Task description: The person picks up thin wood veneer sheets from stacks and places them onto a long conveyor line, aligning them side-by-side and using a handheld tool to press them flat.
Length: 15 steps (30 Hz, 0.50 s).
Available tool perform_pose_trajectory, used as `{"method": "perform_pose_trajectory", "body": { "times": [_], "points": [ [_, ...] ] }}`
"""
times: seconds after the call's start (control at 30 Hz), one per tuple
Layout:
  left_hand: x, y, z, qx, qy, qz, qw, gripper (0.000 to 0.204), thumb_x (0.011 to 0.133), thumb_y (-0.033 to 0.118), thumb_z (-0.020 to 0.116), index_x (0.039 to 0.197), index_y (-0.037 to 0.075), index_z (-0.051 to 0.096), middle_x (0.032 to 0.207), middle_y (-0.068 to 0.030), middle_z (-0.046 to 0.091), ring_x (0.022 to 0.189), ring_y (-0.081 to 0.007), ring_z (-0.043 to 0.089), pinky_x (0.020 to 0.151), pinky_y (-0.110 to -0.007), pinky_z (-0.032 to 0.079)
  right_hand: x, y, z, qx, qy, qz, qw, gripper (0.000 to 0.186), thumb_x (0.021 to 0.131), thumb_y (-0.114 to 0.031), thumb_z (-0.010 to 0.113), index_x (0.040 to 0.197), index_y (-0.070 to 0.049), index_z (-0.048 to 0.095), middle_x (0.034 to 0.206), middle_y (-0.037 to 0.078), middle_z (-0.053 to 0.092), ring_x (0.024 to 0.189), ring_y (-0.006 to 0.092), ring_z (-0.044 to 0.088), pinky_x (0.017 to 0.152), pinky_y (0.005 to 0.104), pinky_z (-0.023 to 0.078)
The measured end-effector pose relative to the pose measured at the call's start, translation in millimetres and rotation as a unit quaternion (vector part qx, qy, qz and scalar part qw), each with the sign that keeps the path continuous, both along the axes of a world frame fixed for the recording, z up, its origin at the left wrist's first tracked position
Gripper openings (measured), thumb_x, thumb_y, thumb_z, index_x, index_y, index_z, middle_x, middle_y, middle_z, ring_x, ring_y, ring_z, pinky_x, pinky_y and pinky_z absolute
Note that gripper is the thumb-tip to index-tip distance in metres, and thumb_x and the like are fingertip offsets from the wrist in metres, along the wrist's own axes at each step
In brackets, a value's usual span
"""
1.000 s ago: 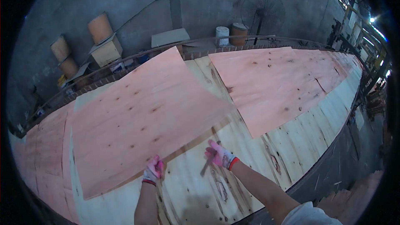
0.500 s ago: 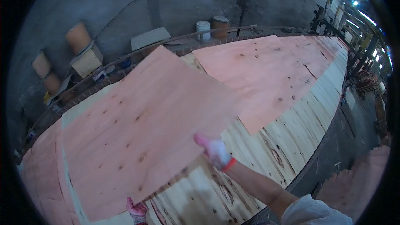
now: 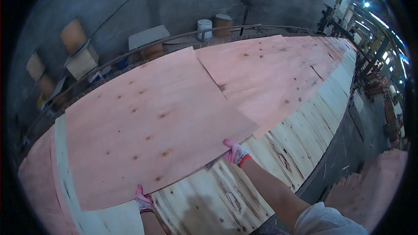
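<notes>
A large pinkish wood veneer sheet (image 3: 148,130), dotted with brown knots, is in both my hands by its near edge. My left hand (image 3: 143,199), in a pink and white glove, grips the near-left part with the thumb on top. Farther right, my right hand (image 3: 235,152) pinches the same edge near its right corner, fingers hidden underneath. Below the sheet lies a layer of pale, streaked veneer (image 3: 217,196). Another pink veneer sheet (image 3: 274,78) rests on that layer to the right, and the held sheet's right edge meets or overlaps it.
More pink veneer (image 3: 37,178) covers the far left. A rail (image 3: 183,38) runs behind the long work surface, with a white bucket (image 3: 204,29), a brown drum (image 3: 223,25) and boxes (image 3: 82,61) beyond it. A pile of pink veneer (image 3: 370,191) sits at the lower right.
The held sheet has moved down and flatter over the pale layer, its far corner shifting right. My right hand has moved slightly right, my left hand slightly up.
</notes>
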<state>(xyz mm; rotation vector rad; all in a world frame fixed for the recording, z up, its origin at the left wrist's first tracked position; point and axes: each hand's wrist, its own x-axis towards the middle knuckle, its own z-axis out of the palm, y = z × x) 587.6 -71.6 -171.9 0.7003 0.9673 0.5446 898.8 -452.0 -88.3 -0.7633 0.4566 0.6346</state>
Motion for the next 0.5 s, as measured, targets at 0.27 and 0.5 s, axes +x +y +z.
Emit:
{"method": "perform_pose_trajectory", "body": {
  "times": [0.27, 0.5],
  "points": [
    [1, -2, -2, 0.016, 0.117, -0.036, 0.992, 0.043, 0.093, 0.031, 0.057, 0.124, 0.002, 0.051, 0.119, -0.0112, 0.059, 0.104, -0.0243, 0.061, 0.089, -0.037, 0.054, -26, -14, -27, -0.17, 0.027, -0.053, 0.984, 0.041, 0.081, -0.031, 0.075, 0.11, -0.008, 0.057, 0.089, 0.007, 0.065, 0.072, 0.0213, 0.062, 0.061, 0.0359, 0.051],
    [18, -26, 33, -0.017, 0.025, 0.094, 0.995, 0.045, 0.092, 0.043, 0.057, 0.119, 0.007, 0.057, 0.1, -0.005, 0.067, 0.063, -0.0115, 0.062, 0.044, -0.023, 0.046, -33, -11, -18, -0.094, 0.018, -0.032, 0.995, 0.041, 0.083, -0.031, 0.073, 0.11, -0.006, 0.056, 0.094, 0.006, 0.064, 0.076, 0.0215, 0.063, 0.064, 0.0361, 0.052]
  ]
}}
